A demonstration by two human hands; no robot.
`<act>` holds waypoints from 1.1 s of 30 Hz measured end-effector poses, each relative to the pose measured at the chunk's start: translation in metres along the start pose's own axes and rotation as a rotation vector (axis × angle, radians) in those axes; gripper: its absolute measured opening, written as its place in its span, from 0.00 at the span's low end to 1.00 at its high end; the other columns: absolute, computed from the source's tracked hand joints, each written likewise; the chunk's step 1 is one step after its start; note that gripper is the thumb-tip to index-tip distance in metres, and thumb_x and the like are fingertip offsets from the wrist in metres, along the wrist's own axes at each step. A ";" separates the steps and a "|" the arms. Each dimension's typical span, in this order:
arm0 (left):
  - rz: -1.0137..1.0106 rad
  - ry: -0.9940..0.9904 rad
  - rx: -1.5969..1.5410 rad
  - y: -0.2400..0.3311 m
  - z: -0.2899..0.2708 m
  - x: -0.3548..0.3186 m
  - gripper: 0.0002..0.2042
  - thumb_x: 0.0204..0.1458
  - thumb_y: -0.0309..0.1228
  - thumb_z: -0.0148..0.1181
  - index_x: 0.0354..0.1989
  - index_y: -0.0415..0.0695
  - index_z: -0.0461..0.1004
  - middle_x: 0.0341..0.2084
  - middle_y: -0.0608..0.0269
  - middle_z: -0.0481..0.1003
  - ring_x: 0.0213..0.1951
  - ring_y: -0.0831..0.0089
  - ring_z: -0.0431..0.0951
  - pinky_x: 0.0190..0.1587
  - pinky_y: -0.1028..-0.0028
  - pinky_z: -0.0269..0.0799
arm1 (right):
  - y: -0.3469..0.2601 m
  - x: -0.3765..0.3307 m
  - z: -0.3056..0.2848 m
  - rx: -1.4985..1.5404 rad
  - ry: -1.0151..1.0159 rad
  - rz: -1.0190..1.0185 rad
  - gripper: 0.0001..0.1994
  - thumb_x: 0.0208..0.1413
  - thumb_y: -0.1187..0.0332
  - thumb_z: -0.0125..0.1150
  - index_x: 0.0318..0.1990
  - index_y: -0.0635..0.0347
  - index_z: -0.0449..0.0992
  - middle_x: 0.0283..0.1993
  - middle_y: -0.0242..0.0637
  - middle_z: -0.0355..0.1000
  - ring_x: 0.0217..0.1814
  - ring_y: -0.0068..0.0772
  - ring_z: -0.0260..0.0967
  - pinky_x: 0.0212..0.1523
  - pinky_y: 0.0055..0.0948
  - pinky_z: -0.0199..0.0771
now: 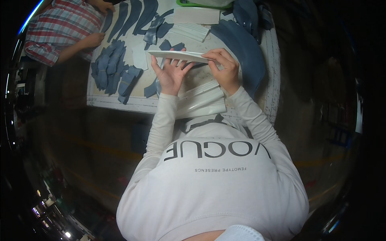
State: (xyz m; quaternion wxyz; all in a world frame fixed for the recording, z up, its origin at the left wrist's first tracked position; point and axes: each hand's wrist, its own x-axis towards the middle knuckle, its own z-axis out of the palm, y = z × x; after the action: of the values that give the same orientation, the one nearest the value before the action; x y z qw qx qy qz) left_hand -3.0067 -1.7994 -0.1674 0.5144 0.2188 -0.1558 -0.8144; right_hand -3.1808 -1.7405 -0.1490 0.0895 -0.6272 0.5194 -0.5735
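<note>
I hold a thin stack of long white curved pieces [177, 55] flat above the table. My left hand [171, 72] is spread under its left part, palm up, fingers apart. My right hand [223, 66] pinches the stack's right end between thumb and fingers. Below my hands, more white pieces [201, 102] lie in a pile at the table's near edge.
The pale table [116, 100] carries several blue-grey cut pieces [110, 66] on the left and long blue strips [245, 52] on the right. More white stacks [195, 24] lie at the far side. A person in a plaid shirt [60, 28] works at the upper left.
</note>
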 end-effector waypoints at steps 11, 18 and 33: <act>0.051 -0.025 0.609 0.006 -0.006 -0.006 0.26 0.58 0.35 0.58 0.62 0.41 0.58 0.54 0.51 0.69 0.54 0.64 0.72 0.50 0.69 0.76 | 0.012 0.002 -0.013 0.131 -0.166 0.133 0.09 0.52 0.80 0.59 0.41 0.63 0.80 0.47 0.37 0.76 0.47 0.30 0.75 0.47 0.23 0.74; 0.482 0.357 0.658 0.040 -0.027 -0.005 0.24 0.57 0.33 0.59 0.60 0.40 0.61 0.55 0.57 0.67 0.54 0.65 0.70 0.54 0.69 0.66 | 0.025 -0.005 -0.018 0.359 -0.127 0.316 0.16 0.50 0.81 0.59 0.48 0.57 0.76 0.40 0.36 0.78 0.42 0.28 0.77 0.41 0.22 0.76; -0.048 -0.417 1.679 0.031 0.003 0.008 0.14 0.42 0.30 0.73 0.35 0.37 0.79 0.25 0.63 0.79 0.28 0.79 0.76 0.33 0.77 0.70 | 0.030 -0.013 -0.014 0.378 -0.362 0.398 0.13 0.51 0.77 0.65 0.45 0.64 0.76 0.38 0.38 0.78 0.37 0.22 0.76 0.37 0.19 0.75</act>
State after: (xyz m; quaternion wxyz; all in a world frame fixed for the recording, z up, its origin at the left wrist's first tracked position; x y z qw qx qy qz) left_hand -2.9873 -1.8192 -0.1514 0.1262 0.3758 -0.7922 -0.4640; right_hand -3.2063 -1.7370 -0.1732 0.4054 -0.5775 0.4918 -0.5101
